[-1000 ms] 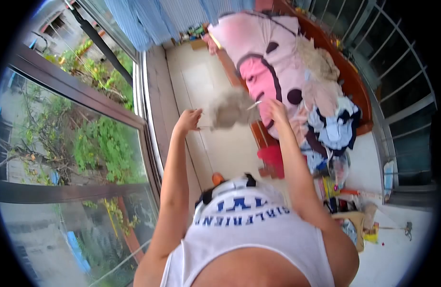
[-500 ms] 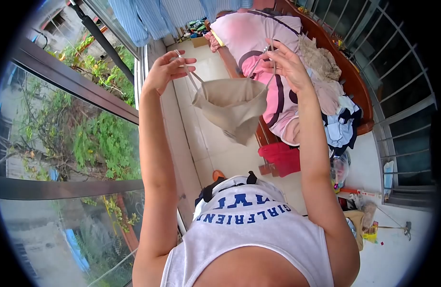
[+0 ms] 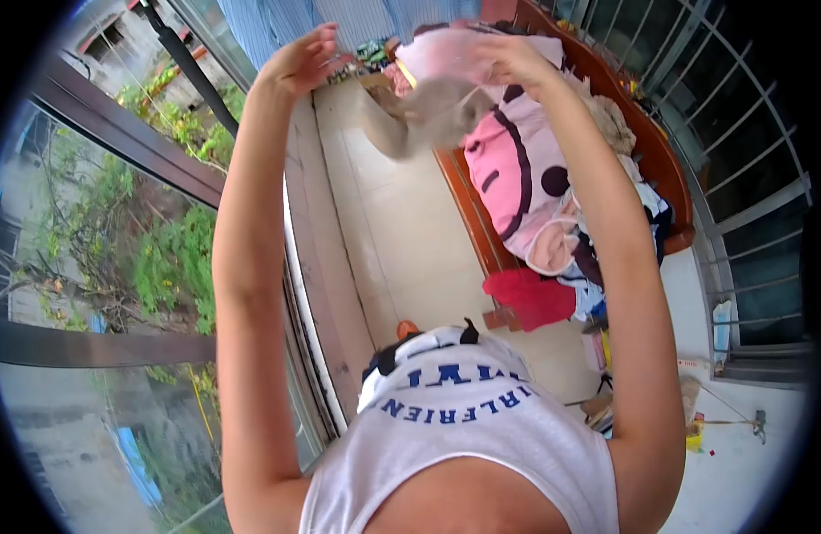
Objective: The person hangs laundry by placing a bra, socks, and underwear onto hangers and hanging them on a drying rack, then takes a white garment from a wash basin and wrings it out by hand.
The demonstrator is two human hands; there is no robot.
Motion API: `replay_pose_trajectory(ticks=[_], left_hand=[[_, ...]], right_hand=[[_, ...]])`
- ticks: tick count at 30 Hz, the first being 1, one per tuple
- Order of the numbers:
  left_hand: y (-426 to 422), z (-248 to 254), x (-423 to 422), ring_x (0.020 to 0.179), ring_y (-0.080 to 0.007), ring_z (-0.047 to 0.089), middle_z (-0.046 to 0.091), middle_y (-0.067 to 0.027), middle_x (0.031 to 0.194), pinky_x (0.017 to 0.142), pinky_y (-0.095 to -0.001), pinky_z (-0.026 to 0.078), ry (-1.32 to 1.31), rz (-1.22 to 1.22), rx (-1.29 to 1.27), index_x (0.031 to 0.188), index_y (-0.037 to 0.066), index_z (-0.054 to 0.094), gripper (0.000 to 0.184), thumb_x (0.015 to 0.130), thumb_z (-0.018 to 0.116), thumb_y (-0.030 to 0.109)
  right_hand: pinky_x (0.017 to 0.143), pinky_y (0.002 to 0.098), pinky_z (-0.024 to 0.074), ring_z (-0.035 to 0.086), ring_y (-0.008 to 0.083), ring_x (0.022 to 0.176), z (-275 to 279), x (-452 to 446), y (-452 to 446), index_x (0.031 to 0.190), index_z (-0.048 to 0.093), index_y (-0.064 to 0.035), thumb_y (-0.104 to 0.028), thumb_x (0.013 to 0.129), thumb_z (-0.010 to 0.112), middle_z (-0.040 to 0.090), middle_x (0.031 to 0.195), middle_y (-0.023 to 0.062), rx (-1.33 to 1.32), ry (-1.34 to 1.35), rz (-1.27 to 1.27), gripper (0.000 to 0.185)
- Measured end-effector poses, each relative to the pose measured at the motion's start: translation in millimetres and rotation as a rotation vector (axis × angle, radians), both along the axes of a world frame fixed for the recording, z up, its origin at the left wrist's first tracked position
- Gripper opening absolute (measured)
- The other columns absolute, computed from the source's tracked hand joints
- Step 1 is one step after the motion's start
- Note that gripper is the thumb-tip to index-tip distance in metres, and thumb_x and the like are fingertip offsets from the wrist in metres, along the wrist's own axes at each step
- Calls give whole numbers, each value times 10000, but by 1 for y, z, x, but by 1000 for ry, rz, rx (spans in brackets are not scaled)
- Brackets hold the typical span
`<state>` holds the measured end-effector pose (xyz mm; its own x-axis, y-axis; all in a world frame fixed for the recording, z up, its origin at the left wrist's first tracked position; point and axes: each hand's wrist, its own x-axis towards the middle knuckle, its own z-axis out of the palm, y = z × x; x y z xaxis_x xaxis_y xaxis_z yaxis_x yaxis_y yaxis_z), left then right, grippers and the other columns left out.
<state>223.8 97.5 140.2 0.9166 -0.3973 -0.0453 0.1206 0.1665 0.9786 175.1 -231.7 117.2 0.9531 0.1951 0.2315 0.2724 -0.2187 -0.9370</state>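
"Dominating the left side?"

"A tall window (image 3: 130, 138), with greenery beyond the glass. At bottom centre, a white lettered top (image 3: 464, 436) between two bare, outstretched arms."

"And across the room?"

"At right, a red-brown bench (image 3: 465, 205), spread with a pink cloth (image 3: 499, 169) and heaped clothes; alongside, a pale tiled floor (image 3: 401, 240). At the top, blue striped clothing (image 3: 286, 27)."

"Smaller, near the centre?"

"A beige garment (image 3: 441, 116), blurred in mid-air, between and below both hands, seen against the floor and the pink cloth's edge. By the bench's near end, a red cloth (image 3: 530, 296)."

"As for the hands?"

"Raised, well apart from each other. Left hand (image 3: 305, 64) with fingers bent; right hand (image 3: 517, 62) with fingertips smeared by motion, just above a pale strap (image 3: 468, 95). Clamped on the garment or not? Cannot tell, for either."

"Smallest?"

"An orange item (image 3: 408, 328), just beyond the top's hem."
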Motion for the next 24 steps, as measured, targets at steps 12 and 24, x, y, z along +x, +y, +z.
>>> replay_pose_trajectory(ticks=[12, 24], left_hand=[[-57, -1, -55, 1000, -192, 532, 535, -136, 1138, 815, -295, 435, -354, -154, 273, 1271, 50, 259, 659, 802, 629, 327], [-131, -98, -117, 939, -239, 569, 557, -201, 1028, 816, -341, 444, -570, 178, 336, 1202, -19, 307, 665, 692, 667, 211]], right_hand=[[719, 346, 520, 606, 236, 891, 102, 5, 53, 1166, 403, 1, -158, 846, 560, 566, 1066, 163, 369, -10, 229, 390], [650, 293, 498, 606, 199, 793, 105, -43, 82, 1300, 200, 65, -153, 836, 572, 572, 1017, 135, 432, -241, 204, 633]])
